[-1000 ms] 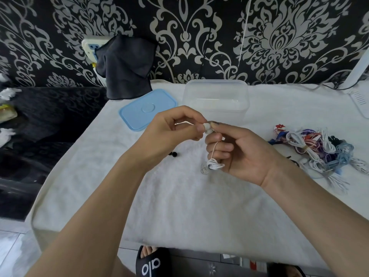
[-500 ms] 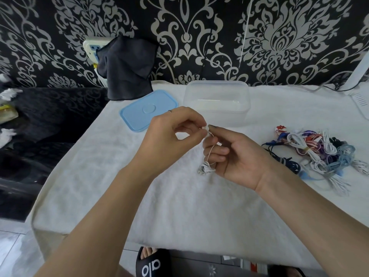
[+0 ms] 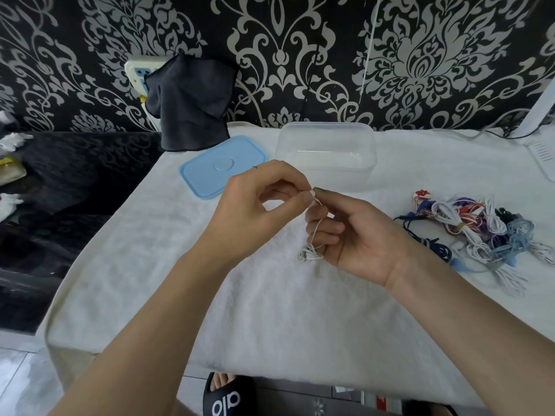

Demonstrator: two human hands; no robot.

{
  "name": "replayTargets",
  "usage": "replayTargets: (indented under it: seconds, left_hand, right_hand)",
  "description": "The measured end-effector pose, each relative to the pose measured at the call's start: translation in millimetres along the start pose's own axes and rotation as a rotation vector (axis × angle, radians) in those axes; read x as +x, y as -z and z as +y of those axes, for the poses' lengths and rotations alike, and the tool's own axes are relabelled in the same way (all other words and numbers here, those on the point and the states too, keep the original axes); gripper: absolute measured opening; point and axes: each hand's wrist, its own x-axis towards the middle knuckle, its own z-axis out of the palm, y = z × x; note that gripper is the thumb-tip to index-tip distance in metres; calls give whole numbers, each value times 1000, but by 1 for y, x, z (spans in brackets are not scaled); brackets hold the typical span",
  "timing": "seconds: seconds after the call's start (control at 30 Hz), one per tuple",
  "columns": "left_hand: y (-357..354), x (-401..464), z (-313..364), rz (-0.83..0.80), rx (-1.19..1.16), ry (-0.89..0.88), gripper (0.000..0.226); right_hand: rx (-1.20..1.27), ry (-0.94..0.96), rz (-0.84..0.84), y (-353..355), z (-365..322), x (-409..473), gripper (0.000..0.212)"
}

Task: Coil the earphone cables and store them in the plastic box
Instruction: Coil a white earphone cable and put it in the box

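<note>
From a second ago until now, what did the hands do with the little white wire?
Not much. Both hands, left hand and right hand, pinch the white earphone cable as before. Its small bundle at the bottom shifted slightly left. A black earbud lying on the towel beside the left hand is now hidden. The plastic box, blue lid and cable pile stayed put.

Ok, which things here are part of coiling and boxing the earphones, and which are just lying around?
Part of the job:
white earphone cable, pinched by left hand and right hand
clear plastic box
blue lid
pile of earphone cables

Lying about:
dark cloth
white towel
black slipper
</note>
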Motion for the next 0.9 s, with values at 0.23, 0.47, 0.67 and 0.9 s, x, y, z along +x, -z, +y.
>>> replayTargets:
  seconds: [0.23,0.47,0.67,0.9]
  left_hand:
    - [-1,2,-3,13,244,-136,6]
    - [-3,3,-6,42,374,-210,6]
    - [-2,2,-4,60,365,-193,11]
    - [-4,3,0,43,391,-195,11]
  right_hand:
    - [-26,8,21,1,1,2,8]
    - [-43,21,46,2,0,3,14]
    - [-44,31,57,0,1,3,7]
    - [-76,58,71,-1,2,3,8]
